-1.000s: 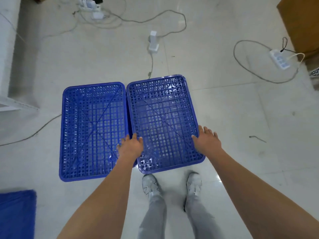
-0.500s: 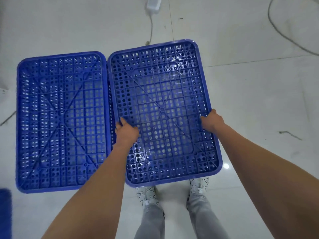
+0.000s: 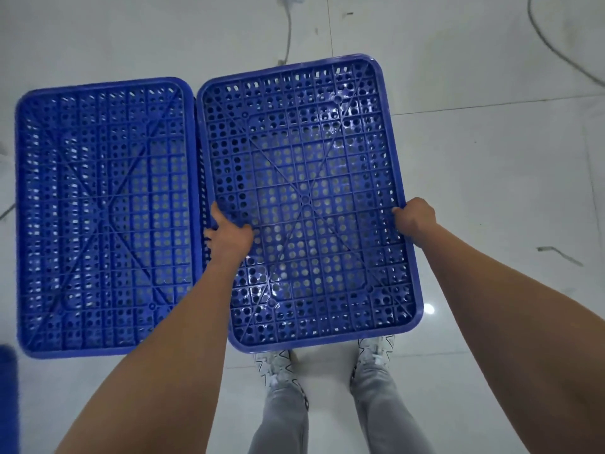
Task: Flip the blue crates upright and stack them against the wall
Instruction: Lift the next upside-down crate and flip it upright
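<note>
Two blue perforated crates lie bottom-up side by side on the pale tiled floor. My left hand [image 3: 229,234] grips the left long edge of the right crate [image 3: 304,165], fingers curled down into the narrow gap between the crates. My right hand [image 3: 414,219] is closed over that crate's right long edge. The right crate looks closer to the camera than the left crate [image 3: 101,217], and its near end covers the toes of my shoes. The left crate lies flat, untouched.
My feet in white shoes [image 3: 278,365] stand just behind the right crate. A grey cable [image 3: 288,31] runs across the floor beyond the crates, another cable [image 3: 556,50] curves at the top right. A further blue object [image 3: 7,398] shows at the bottom left edge.
Both hands went from resting on the right crate's near corners to gripping its long sides further along. The crate now fills more of the view, and the camera has come closer.
</note>
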Demonstrator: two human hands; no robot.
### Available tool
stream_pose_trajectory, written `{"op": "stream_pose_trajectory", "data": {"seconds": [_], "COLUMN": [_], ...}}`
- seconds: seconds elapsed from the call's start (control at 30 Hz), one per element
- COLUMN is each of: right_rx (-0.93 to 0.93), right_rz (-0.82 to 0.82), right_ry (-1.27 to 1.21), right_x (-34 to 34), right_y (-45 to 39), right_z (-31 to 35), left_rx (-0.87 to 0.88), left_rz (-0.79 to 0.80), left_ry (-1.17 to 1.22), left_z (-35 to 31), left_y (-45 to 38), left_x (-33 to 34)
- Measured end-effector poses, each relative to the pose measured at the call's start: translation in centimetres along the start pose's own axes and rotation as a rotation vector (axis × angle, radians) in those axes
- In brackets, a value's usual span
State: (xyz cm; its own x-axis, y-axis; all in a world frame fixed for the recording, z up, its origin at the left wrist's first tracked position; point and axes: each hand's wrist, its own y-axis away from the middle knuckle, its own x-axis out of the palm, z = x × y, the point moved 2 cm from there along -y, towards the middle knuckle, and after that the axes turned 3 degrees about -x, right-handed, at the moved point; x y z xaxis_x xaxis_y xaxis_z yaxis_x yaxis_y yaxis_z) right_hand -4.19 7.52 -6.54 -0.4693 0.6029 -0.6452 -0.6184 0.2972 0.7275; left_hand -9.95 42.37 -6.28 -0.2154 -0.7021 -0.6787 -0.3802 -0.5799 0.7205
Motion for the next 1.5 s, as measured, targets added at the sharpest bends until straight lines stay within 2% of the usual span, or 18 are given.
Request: {"op": "stream_pose_trajectory", "data": {"seconds": [0.13, 0.33, 0.5, 0.7, 0.87, 1.17, 1.3, 1.4, 1.5], "right_rx": [-0.068, -0.146, -0.111, -0.147, -0.241, -0.352, -0.387, -0.445, -0.462], "right_rz": [-0.026, -0.159, -0.294, -0.488, -0.556, -0.482, -0.453, -0.338, -0.184], "right_ry": [0.003, -0.015, -0.043, 0.020, 0.172, 0.163, 0.145, 0.086, 0.031], "right_x": [-1.6, -6.9, -10.5, -12.5, -11.5, -7.2, -4.9, -2.9, -0.7], "right_y": [0.4, 2.2, 3.4, 6.8, 9.9, 12.9, 13.4, 13.7, 13.8], "right_z": [-1.1, -3.1, -3.4, -0.5, 3.6, 10.3, 12.6, 14.5, 16.6], "left_rx": [0.016, 0.053, 0.187, 0.360, 0.305, 0.184, 0.181, 0.122, 0.118], "left_rz": [0.028, 0.121, 0.208, 0.406, 0.564, 0.624, 0.504, 0.446, 0.465], "left_ry": [0.092, 0.176, 0.072, 0.048, 0.147, 0.302, 0.202, 0.363, 0.437], "left_z": [-0.5, -3.7, -9.5, -15.2, -16.8, -11.9, -10.6, -10.7, -10.8], "left_y": [0.3, 1.7, 4.2, 10.9, 14.0, 11.5, 9.7, 8.8, 8.3], "left_x": [-0.6, 0.5, 1.5, 2.3, 2.9, 2.5, 0.8, -1.1, -2.4]}}
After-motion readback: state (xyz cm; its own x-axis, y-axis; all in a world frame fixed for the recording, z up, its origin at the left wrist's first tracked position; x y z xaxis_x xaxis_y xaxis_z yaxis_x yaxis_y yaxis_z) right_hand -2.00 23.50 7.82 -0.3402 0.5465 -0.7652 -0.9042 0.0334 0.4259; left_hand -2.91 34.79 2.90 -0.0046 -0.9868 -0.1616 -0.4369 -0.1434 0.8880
